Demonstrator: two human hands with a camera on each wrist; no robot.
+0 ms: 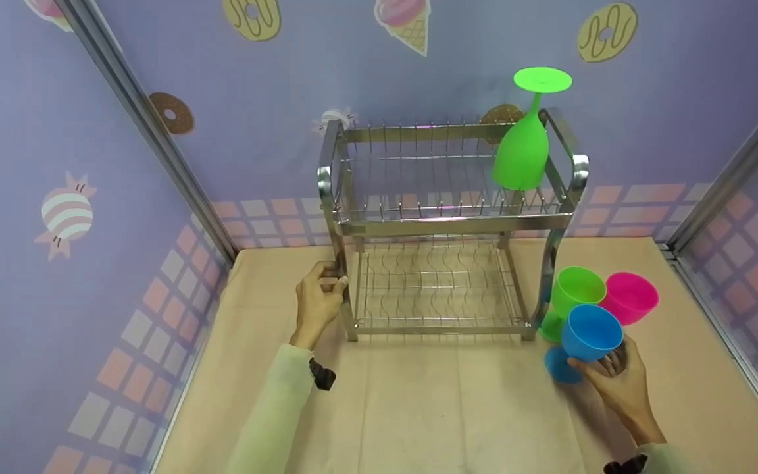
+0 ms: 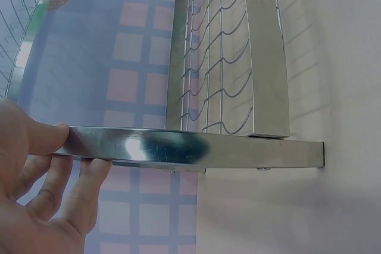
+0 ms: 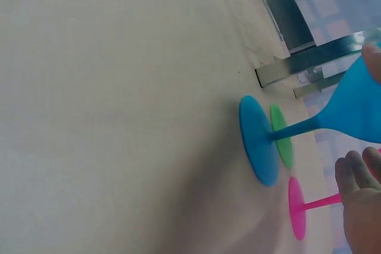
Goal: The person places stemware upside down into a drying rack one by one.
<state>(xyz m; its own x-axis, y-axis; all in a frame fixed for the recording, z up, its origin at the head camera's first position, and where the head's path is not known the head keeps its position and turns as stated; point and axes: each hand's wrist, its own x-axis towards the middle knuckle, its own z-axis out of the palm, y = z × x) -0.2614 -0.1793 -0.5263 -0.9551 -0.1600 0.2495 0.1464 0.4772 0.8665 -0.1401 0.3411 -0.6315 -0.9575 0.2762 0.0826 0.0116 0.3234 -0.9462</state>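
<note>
A two-tier metal dish rack stands against the back wall. My left hand holds its left front post; in the left wrist view the thumb and fingers pinch the flat metal post. At the rack's right, my right hand grips a blue plastic goblet by its bowl, thumb on one side and fingers on the other. The goblet is upright; whether its foot touches the table I cannot tell. Just behind it are a green goblet and a pink goblet, both upright.
Another green goblet sits upside down at the right end of the rack's upper tier. The lower tier has wavy wires. A cream cloth covers the table, with patterned walls and metal frame posts around it.
</note>
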